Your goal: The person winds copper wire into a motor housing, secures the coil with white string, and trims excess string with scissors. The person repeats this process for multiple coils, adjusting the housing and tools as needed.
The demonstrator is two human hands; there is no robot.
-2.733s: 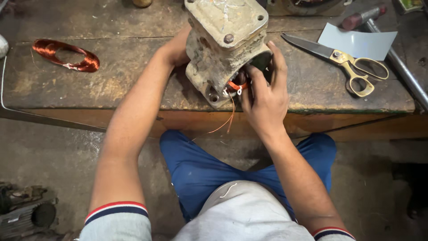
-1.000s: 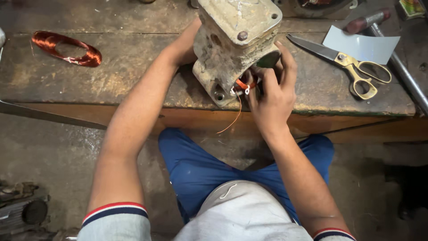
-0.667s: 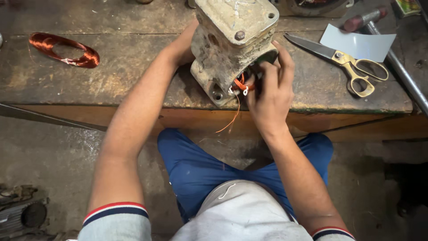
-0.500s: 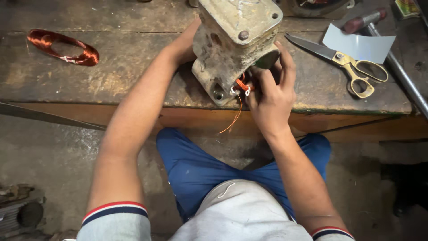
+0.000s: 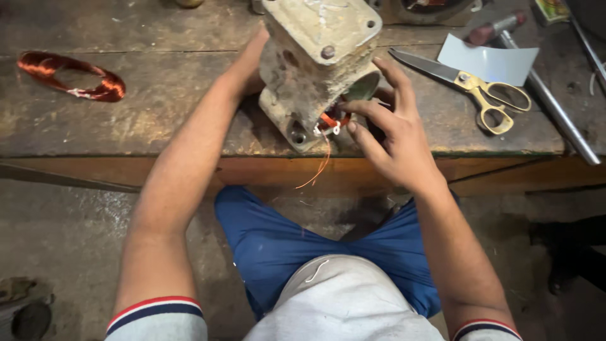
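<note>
A worn grey metal motor housing (image 5: 312,60) stands tilted near the front edge of a wooden workbench (image 5: 158,126). My left hand (image 5: 252,60) grips its far left side and steadies it. At the housing's open end, the fingers of my right hand (image 5: 388,129) pinch the copper winding (image 5: 329,120). Thin copper wire strands (image 5: 320,165) hang from that opening over the bench edge.
A loose copper wire coil (image 5: 69,77) lies at the bench's left. Gold-handled scissors (image 5: 470,85) rest on a pale paper sheet (image 5: 489,60) at the right, beside a metal rod (image 5: 555,107) and a dark-handled tool (image 5: 492,28). My blue trousers are below the bench.
My right hand has shifted from cupping the housing's open end to pinching at the winding with its fingertips. The left hand and the housing have stayed put.
</note>
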